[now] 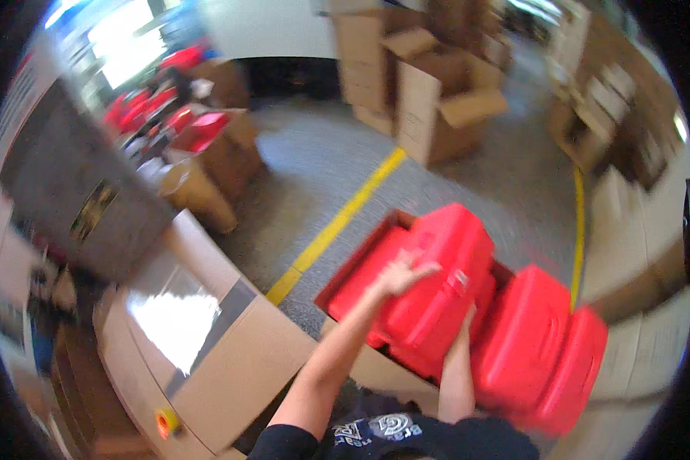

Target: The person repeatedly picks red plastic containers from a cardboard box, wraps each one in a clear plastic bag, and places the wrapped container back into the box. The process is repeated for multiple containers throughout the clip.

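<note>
A red hard plastic case (445,238) stands among other red cases in an open cardboard box (368,257) in front of me. My left hand (399,277) lies on the case's left side, fingers spread and somewhat blurred, the thumb pointing right. On the other side, my right hand (466,326) reaches into the gap beside the case and grips its edge; its fingertips are partly hidden. To the right of that hand sit more red cases, one with a moulded handle (521,337) and another (579,368) at the outer end.
At lower left, a cardboard surface (245,345) carries a yellow tape roll (166,423) and glossy plastic film (176,314). Cartons with red items (215,146) stand far left. An open carton (445,115) stands ahead. Yellow floor lines (337,222) cross the grey floor. Stacked cartons (629,207) line the right.
</note>
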Demonstrator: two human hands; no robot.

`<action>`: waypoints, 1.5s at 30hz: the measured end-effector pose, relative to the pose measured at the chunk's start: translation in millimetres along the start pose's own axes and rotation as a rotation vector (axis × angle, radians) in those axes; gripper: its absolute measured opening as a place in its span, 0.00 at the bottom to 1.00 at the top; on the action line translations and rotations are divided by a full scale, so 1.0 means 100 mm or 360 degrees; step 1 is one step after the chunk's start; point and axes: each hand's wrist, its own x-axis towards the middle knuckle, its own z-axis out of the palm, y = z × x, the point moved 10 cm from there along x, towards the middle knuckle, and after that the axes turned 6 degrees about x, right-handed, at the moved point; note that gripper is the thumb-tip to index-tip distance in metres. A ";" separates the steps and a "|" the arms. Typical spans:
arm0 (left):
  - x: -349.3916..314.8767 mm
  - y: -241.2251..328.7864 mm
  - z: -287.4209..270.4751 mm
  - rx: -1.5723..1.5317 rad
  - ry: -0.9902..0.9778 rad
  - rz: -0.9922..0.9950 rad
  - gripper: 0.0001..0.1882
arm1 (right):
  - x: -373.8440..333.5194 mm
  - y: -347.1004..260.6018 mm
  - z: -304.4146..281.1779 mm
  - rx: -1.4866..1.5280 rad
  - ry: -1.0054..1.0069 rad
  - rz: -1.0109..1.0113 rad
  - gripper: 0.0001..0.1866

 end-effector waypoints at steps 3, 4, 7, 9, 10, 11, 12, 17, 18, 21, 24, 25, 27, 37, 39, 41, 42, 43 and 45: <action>-0.26 -0.06 -0.09 -0.0334 0.0167 0.0021 0.51 | -0.14 0.03 0.30 0.0225 -0.0141 0.0104 0.31; -0.40 -0.15 -0.20 -0.0515 0.0185 -0.0006 0.54 | -0.23 0.03 0.54 0.0269 -0.0170 0.0098 0.31; -1.12 -0.29 -0.45 -0.1070 0.0285 0.0308 0.51 | -0.70 0.10 1.55 -0.0092 -0.0387 -0.0048 0.34; -1.73 -0.61 -0.53 -0.1718 0.0320 0.0394 0.37 | -1.12 0.36 2.35 -0.0579 -0.0645 -0.0252 0.36; -2.06 -0.84 -0.54 -0.2172 0.0466 0.0438 0.35 | -1.34 0.51 2.60 -0.0909 -0.0521 -0.0487 0.38; -2.39 -1.20 -0.55 -0.2271 0.0696 0.0315 0.36 | -1.65 0.66 2.98 -0.1753 -0.0655 -0.0830 0.37; -2.68 -1.49 -0.46 -0.2339 0.0769 0.0172 0.41 | -1.96 0.97 3.29 -0.2349 -0.0828 -0.1047 0.36; -4.31 -3.04 0.37 -0.2782 0.1454 -0.0220 0.46 | -3.13 3.10 3.59 -0.2923 -0.1601 -0.0914 0.39; -4.60 -3.28 0.47 -0.2772 0.1641 -0.0081 0.46 | -3.30 3.47 3.53 -0.2921 -0.1689 -0.0831 0.38; -5.24 -4.03 0.99 -0.2985 0.1716 -0.0126 0.44 | -3.72 4.49 3.29 -0.2925 -0.1896 -0.0605 0.37; -5.55 -4.49 1.38 -0.3236 0.1709 -0.0280 0.45 | -4.13 5.09 3.09 -0.2839 -0.2148 -0.0597 0.38; -5.61 -4.55 1.39 -0.3245 0.1723 -0.0252 0.44 | -4.27 5.20 3.06 -0.2782 -0.2239 -0.0653 0.39; -6.03 -4.72 1.23 -0.2876 0.2318 -0.0354 0.38 | -4.45 5.44 2.94 -0.3019 -0.2525 -0.0632 0.40; -6.82 -4.69 -0.61 -0.0720 0.2150 -0.0955 0.28 | -3.00 6.63 4.33 -0.2485 -0.2647 -0.0833 0.17; -6.64 -4.95 -0.54 -0.1310 0.2074 -0.0777 0.23 | -2.78 7.35 4.35 -0.2435 -0.2978 -0.0760 0.19; -6.66 -4.99 -0.48 -0.1373 0.2271 -0.0677 0.22 | -2.65 7.96 4.28 -0.2593 -0.3158 -0.0775 0.22; -6.64 -5.00 -0.35 -0.1470 0.2271 -0.0736 0.21 | -2.58 8.20 4.25 -0.2753 -0.3219 -0.0735 0.23; -6.67 -4.95 -0.30 -0.1414 0.2348 -0.0690 0.21 | -2.54 8.39 4.19 -0.2952 -0.3313 -0.0719 0.23; -6.72 -4.87 -0.14 -0.1373 0.2431 -0.0745 0.22 | -2.49 8.64 4.27 -0.3005 -0.3362 -0.0817 0.24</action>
